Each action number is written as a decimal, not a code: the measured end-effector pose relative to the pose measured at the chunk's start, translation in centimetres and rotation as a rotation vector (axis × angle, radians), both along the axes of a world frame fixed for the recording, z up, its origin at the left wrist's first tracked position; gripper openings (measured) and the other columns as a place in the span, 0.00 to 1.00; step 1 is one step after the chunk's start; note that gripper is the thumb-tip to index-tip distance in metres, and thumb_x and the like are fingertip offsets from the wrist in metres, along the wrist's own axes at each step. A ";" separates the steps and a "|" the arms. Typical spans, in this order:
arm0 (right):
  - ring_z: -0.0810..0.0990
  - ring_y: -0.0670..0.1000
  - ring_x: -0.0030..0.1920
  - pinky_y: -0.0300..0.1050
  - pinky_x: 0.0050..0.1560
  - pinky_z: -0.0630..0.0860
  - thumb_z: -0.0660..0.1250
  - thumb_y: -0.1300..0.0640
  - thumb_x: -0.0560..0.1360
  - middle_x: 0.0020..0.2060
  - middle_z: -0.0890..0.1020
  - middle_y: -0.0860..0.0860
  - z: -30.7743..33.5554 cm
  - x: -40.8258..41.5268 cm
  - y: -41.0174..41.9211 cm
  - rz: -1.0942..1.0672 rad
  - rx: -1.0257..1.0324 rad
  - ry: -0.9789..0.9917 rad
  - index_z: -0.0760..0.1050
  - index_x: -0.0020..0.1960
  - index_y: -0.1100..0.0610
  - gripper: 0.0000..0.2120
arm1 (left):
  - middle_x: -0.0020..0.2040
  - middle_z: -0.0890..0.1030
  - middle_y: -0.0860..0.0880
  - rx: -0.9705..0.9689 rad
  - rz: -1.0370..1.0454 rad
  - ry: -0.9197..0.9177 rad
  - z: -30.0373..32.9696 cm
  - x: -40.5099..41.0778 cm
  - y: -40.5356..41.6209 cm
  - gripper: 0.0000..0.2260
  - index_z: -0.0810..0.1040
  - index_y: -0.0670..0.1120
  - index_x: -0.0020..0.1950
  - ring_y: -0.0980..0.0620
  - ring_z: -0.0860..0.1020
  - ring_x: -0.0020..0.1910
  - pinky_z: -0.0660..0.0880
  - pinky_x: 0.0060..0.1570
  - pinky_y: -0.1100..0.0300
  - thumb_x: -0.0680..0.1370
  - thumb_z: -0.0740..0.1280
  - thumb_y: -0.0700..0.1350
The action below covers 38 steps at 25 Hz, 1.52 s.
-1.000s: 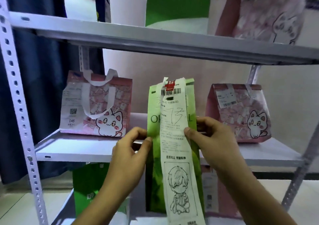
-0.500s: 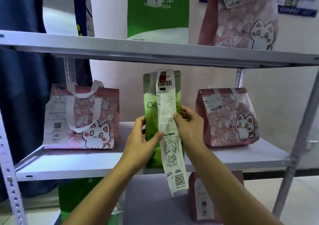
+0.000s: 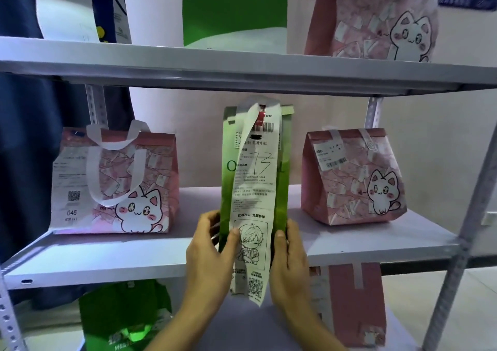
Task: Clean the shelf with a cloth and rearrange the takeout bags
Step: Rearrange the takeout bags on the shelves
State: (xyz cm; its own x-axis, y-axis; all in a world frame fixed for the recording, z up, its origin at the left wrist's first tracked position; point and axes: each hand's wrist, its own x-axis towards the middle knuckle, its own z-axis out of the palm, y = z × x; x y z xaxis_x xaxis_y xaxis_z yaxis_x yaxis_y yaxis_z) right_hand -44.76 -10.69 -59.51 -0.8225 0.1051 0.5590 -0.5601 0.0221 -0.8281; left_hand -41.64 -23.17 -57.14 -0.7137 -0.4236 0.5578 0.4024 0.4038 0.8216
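A tall green takeout bag stands upright at the front middle of the grey middle shelf. A long white receipt marked 73 hangs down its front and past the shelf edge. My left hand grips the bag's lower left side. Its lower right side is held by my right hand. One pink cat-print bag with white handles sits left of it. Another pink cat bag sits right. No cloth is in view.
The upper shelf carries a green pizza bag and a pink cat bag. Below are a green bag and a pink bag. Perforated uprights frame the rack; a dark blue curtain hangs left.
The green bag has gone from in front of the shelf edge up and back onto the middle shelf. Both hands have slid down to its base. The camera has tilted upward.
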 end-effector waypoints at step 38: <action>0.86 0.50 0.47 0.52 0.50 0.82 0.54 0.56 0.84 0.45 0.87 0.48 1.3 -11.9 0.5 0.130 0.026 -0.363 0.78 0.54 0.48 0.14 | 0.50 0.82 0.53 0.071 -0.021 -0.276 -1.6 -7.5 -2.1 0.16 0.77 0.55 0.47 0.49 0.79 0.53 0.76 0.44 0.58 0.82 0.52 0.56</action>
